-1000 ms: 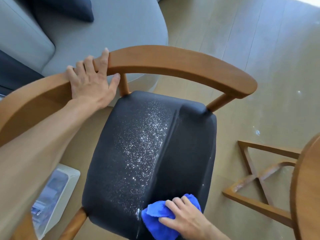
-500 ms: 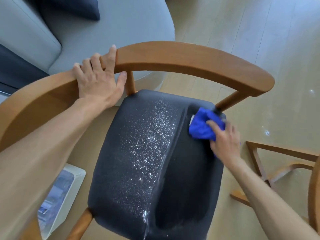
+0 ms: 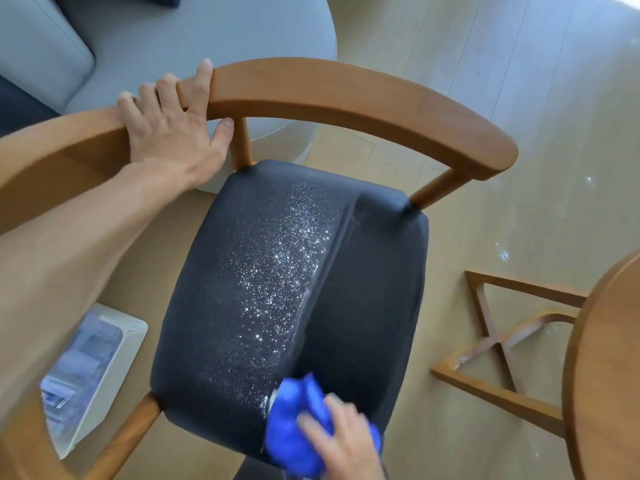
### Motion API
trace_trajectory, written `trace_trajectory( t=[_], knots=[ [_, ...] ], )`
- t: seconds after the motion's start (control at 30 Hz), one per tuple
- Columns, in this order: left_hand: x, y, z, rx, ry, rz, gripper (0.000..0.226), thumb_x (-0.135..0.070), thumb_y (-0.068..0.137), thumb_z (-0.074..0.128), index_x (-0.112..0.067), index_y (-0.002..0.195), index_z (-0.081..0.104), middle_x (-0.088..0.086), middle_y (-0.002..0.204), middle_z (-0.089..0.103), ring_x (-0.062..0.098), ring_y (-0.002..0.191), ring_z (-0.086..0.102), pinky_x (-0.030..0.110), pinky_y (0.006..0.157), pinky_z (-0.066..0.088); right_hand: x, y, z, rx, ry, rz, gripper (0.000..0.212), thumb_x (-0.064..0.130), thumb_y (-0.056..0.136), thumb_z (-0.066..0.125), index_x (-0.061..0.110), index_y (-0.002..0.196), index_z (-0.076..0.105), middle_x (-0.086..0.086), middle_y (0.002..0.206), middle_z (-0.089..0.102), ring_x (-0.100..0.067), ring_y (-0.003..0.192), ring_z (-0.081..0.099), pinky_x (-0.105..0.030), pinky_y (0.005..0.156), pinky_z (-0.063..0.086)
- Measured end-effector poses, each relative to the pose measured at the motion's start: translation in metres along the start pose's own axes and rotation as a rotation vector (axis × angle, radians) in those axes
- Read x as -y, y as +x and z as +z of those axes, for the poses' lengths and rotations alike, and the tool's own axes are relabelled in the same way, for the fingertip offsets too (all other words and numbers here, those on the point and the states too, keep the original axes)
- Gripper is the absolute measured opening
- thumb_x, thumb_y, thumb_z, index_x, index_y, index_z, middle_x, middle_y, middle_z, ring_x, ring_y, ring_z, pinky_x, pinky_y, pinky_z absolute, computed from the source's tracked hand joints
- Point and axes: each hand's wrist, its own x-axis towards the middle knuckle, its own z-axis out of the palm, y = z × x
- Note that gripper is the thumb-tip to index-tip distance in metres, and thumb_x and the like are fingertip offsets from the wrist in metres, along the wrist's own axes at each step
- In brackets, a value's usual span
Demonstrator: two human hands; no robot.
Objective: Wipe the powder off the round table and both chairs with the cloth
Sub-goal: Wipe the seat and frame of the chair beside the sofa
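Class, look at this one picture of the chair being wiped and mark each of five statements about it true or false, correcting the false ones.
1. The right hand presses a blue cloth on the seat. True.
2. The left hand rests on the seat. False: it holds the wooden backrest.
3. Powder covers the whole seat. False: it lies on the left part; the right part looks wiped.
4. The cloth is at the seat's near edge. True.
5. The table shows at the left edge. False: it is at the right edge.
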Motion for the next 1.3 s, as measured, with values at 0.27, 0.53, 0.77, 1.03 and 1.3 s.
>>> trace_trajectory(
  t=[0.27,0.53,0.77,1.03,1.3],
  knots=[
    [0.000,0.000,-0.003,0.010,-0.017,0.005,0.063,-0.051,0.097,0.030,-0.027,0.150,0.005,0.026,0.135,0.032,0.041,0.117,0.036,0.052,0.106,0.019,-0.061,0.007,-0.040,0.070,-0.379,-0.732,0.023,0.019,0.084,0.048,0.040,0.092,0.055,0.005,0.093,0.061,-0.016,0.063,0.046,-0.026,0.056,0.041],
    [-0.002,0.000,0.003,-0.071,-0.017,0.020,0.062,-0.049,0.096,0.037,-0.026,0.147,0.009,0.029,0.128,0.035,0.045,0.112,0.038,0.058,0.103,0.021,-0.141,0.118,-0.153,-0.216,-0.315,-0.243,0.053,-0.004,0.054,0.074,0.018,0.103,0.073,-0.020,0.104,0.063,-0.041,0.079,0.060,-0.044,0.065,0.052],
    [-0.001,0.000,0.003,-0.083,-0.013,0.025,0.063,-0.048,0.095,0.038,-0.026,0.147,0.009,0.030,0.130,0.035,0.047,0.113,0.038,0.060,0.103,0.020,-0.096,0.139,-0.124,-0.510,-0.004,0.391,0.056,0.001,0.073,0.065,0.018,0.126,0.061,-0.016,0.132,0.048,-0.039,0.105,0.049,-0.045,0.087,0.045],
    [-0.003,-0.002,0.000,-0.050,-0.038,0.008,0.062,-0.048,0.095,0.037,-0.027,0.147,0.011,0.028,0.130,0.035,0.045,0.112,0.037,0.056,0.102,0.020,-0.020,-0.017,0.001,-0.066,-0.119,-0.188,0.026,0.027,0.063,0.063,0.033,0.087,0.056,-0.003,0.095,0.052,-0.021,0.065,0.046,-0.032,0.055,0.038],
    [-0.003,-0.002,0.000,-0.066,-0.029,0.011,0.062,-0.048,0.094,0.036,-0.028,0.147,0.011,0.027,0.129,0.036,0.043,0.111,0.038,0.057,0.103,0.022,-0.065,0.057,-0.062,-0.014,-0.314,-0.600,0.033,0.015,0.073,0.051,0.036,0.096,0.061,-0.002,0.095,0.062,-0.022,0.066,0.051,-0.027,0.058,0.042]
  ],
)
